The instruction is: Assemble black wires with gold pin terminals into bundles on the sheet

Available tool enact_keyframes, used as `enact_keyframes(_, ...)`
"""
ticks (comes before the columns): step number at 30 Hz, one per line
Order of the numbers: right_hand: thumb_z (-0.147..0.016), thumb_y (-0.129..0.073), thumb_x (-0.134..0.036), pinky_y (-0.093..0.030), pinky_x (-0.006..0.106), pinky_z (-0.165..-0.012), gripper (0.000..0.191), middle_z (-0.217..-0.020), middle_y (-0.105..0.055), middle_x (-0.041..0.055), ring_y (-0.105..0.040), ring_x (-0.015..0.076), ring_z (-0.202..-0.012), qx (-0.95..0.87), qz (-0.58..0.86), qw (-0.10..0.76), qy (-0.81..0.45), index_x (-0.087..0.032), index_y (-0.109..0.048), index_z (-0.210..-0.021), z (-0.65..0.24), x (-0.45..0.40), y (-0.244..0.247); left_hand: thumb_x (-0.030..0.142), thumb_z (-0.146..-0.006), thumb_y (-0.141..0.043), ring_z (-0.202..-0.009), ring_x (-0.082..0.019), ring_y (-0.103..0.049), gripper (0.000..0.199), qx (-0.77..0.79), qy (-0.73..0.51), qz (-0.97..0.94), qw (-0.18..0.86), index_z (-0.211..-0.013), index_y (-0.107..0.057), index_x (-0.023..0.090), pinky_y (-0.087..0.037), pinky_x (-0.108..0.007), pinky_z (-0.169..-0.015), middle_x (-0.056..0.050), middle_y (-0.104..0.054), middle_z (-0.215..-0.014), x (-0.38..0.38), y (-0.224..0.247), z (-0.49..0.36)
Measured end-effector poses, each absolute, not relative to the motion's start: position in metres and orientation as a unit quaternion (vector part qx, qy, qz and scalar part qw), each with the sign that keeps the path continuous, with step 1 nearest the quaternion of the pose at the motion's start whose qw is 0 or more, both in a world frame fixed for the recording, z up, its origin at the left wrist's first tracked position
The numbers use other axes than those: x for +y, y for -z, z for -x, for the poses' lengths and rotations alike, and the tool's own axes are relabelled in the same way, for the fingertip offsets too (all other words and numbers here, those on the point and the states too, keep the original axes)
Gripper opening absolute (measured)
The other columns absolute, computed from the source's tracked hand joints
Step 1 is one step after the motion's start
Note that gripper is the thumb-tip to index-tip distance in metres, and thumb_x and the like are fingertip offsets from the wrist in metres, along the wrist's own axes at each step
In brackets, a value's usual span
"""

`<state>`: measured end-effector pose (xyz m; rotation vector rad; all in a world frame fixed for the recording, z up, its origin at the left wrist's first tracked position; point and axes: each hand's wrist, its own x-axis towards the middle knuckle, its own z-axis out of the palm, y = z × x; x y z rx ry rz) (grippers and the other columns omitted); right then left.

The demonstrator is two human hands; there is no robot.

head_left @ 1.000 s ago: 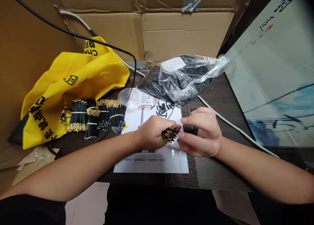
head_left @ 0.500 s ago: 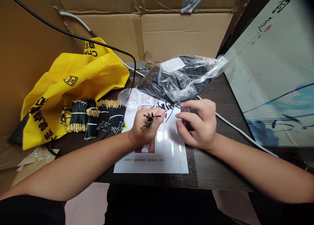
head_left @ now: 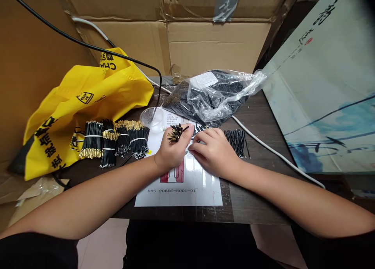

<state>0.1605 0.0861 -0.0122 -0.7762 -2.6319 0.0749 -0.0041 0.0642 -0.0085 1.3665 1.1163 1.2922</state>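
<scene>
My left hand (head_left: pixel 171 155) is closed round a bundle of short black wires (head_left: pixel 175 133). Their ends, some with gold-coloured tips, stick out above the fist. Close by on the right, my right hand (head_left: pixel 215 151) has its fingertips drawn together, and whatever lies between them is hidden. Both hands are over a glossy printed sheet (head_left: pixel 208 194). Small black tube-like pieces (head_left: pixel 200 128) lie on the sheet just beyond my fingers. To the right of my right hand, a row of loose black wires (head_left: pixel 236 142) with silvery ends rests on the table.
Several banded bundles of black wires with gold tips (head_left: pixel 92 140) lie at the left, in front of a yellow bag (head_left: pixel 96 85). A clear plastic cup (head_left: pixel 151 117) and a plastic bag of black wires (head_left: pixel 216 93) are behind the sheet. A white cable (head_left: pixel 275 147) crosses the right side.
My right hand has moved left and down to beside my left fist, and its spread fingers have come together. The loose wires on the right now show. My left hand still grips its bundle.
</scene>
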Motion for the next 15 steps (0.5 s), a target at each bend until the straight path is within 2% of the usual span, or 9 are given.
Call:
enact_keyframes(5,-0.095,-0.050,-0.020,-0.030,0.037,-0.078,0.017,-0.098,-0.063,0.0087,-0.045,0.0226,-0.089,-0.949,0.271,0.162,0.007,-0.018,-0.065,-0.102,-0.155,0.085,0.012,0.048,-0.098,-0.042,-0.052,-0.009,-0.034,0.047,0.426,-0.506,-0.618,0.425,-0.060,-0.039,0.020,-0.033,-0.028,-0.052,0.003,-0.036,-0.054,0.061,0.005,0.006)
enact_keyframes(8,-0.095,-0.048,-0.019,-0.032,0.036,-0.075,0.015,-0.091,-0.063,0.0084,-0.046,0.0225,-0.086,-0.949,0.265,0.172,-0.007,-0.016,-0.063,-0.095,-0.156,0.087,0.011,0.045,-0.099,-0.039,-0.054,-0.009,-0.038,0.048,0.421,-0.511,-0.629,0.407,-0.059,-0.040,0.019,-0.035,-0.029,-0.056,0.002,-0.040,-0.055,0.059,0.002,0.008)
enact_keyframes(11,-0.094,-0.047,-0.016,-0.037,0.034,-0.071,0.014,-0.081,-0.061,0.0062,-0.049,0.0203,-0.079,-0.921,0.290,0.252,-0.066,-0.016,-0.060,-0.089,-0.163,0.094,0.004,0.043,-0.101,-0.034,-0.058,-0.010,-0.044,0.049,0.425,-0.491,-0.654,0.389,-0.060,-0.045,0.019,-0.038,-0.029,-0.061,0.001,-0.046,-0.058,0.057,-0.002,0.010)
enact_keyframes(15,-0.094,-0.048,-0.014,-0.046,0.034,-0.075,0.016,-0.087,-0.065,0.0051,-0.056,0.0181,-0.082,-0.858,0.300,0.402,-0.111,-0.018,-0.062,-0.101,-0.176,0.100,-0.015,0.037,-0.100,-0.037,-0.066,-0.011,-0.050,0.040,0.428,-0.437,-0.722,0.323,-0.069,-0.054,0.017,-0.040,-0.029,-0.067,-0.001,-0.054,-0.066,0.054,-0.012,0.009)
